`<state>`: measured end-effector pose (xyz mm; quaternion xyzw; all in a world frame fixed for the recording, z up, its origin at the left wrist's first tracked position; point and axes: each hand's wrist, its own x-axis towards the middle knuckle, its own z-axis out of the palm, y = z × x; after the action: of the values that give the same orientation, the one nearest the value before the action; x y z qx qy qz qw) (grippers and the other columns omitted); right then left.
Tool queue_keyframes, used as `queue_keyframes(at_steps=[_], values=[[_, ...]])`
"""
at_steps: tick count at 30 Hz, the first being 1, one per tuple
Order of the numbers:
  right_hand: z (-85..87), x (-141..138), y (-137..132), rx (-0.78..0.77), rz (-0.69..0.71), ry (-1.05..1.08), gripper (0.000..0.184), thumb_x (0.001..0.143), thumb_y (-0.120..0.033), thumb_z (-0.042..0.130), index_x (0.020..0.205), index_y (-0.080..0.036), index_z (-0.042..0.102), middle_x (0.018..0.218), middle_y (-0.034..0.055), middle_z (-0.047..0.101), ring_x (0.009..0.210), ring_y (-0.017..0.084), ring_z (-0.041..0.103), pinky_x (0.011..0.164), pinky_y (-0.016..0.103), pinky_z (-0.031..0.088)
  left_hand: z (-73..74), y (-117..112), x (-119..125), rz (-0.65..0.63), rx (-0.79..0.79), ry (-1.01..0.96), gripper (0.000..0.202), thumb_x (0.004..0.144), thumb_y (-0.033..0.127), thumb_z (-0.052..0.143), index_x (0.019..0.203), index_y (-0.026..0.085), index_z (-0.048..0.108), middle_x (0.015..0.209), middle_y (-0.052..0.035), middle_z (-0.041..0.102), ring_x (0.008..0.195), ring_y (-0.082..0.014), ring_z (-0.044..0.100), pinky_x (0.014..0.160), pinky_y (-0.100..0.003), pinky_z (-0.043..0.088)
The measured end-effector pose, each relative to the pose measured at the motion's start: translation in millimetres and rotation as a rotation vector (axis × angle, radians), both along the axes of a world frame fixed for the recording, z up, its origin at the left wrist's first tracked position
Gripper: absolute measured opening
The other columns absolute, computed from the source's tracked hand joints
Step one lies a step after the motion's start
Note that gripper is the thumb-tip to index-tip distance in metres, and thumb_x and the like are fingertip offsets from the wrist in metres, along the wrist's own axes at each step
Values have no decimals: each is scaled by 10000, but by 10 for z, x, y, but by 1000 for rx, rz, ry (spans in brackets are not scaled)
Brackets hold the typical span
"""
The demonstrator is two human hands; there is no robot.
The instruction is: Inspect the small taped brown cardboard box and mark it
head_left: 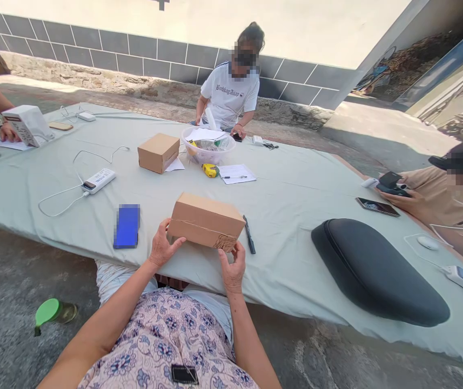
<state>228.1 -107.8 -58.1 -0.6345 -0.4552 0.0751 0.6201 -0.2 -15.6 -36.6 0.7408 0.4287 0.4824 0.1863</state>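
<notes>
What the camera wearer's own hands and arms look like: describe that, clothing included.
The left hand and right hand are bare, without gloves. Both forearms are uncovered, with no sleeve, watch or bracelet showing. The pale pink garment between them has blue flowers and a dark rectangular patch.

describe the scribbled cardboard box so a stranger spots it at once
On the cloth-covered table, go to the near edge. Between the blue-screened phone and the black pen is a tan cardboard box. Dark scribble on its near side sets it apart from the plainer box farther back, beside the plastic basket.
</notes>
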Motion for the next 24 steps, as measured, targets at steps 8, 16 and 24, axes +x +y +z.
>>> queue_keyframes(at_steps=[8, 16, 24], values=[[46, -73, 31, -32, -5, 157, 647, 773, -561, 689, 1280, -199, 515, 1283, 156, 612, 1139, 273, 625, 911, 445, 562, 108, -113, 130, -10, -158, -119, 623, 863, 493, 664, 1344, 221, 377, 1325, -154, 605, 1196, -264, 641, 944, -413, 561], [513, -145, -89, -92, -81, 127, 613, 804, -667, 616, 1175, -181, 570, 1191, 149, 643, 1098, 279, 618, 935, 467, 538, 536, -258, 209, 120, -289, -186, 600, 799, 537, 718, 1240, 209, 476, 1283, -143, 622, 1222, -306, 607, 1036, -489, 494], [839, -215, -72, -291, -138, 101, 998, 711, -764, 648, 1477, -192, 362, 1255, 183, 648, 1086, 327, 654, 887, 462, 539, 784, -341, 328, 141, -404, -135, 831, 775, 459, 745, 1452, 214, 328, 1481, -192, 505, 1355, -360, 531, 1062, -527, 474]])
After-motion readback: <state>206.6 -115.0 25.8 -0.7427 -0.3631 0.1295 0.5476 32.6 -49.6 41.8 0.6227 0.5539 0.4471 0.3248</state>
